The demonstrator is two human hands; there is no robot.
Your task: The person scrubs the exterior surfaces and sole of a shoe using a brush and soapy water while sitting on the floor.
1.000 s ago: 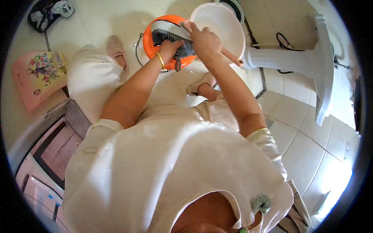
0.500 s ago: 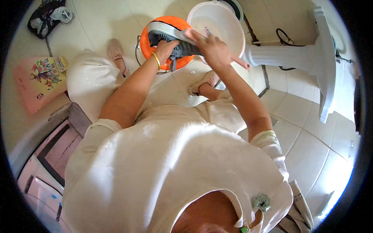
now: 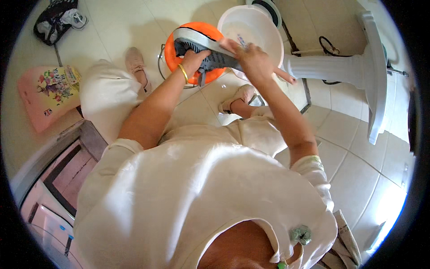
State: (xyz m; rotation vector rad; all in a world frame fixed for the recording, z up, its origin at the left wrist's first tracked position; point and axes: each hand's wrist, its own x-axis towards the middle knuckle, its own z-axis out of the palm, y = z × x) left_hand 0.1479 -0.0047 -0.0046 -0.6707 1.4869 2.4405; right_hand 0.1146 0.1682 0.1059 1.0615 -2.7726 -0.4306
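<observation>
My left hand [image 3: 195, 62], with a yellow bangle at the wrist, grips a grey sneaker [image 3: 215, 53] by its opening. The shoe is tilted on its side with its white sole edge turned away from me, and a grey lace or strap dangles below. My right hand [image 3: 254, 63] is closed on a brush with a pinkish handle [image 3: 285, 76], pressed along the shoe's toe end; the bristles are hidden. Beneath the shoe is an orange bucket [image 3: 172, 62] with a wire handle. A whitish basin [image 3: 277, 49] of cloudy water stands right beside it.
A white pedestal sink [image 3: 331, 69] stands at the right, with a dark hose [image 3: 329, 45] behind it. A black bag with light shoes [image 3: 56, 22] lies at the far left. Nearer is a pink printed bag [image 3: 49, 98]. My feet in pink shoes [image 3: 135, 60] flank the bucket.
My right hand and the brush have slid slightly to the right and nearer along the shoe. The sneaker has shifted a little to the right; my left hand keeps its grip.
</observation>
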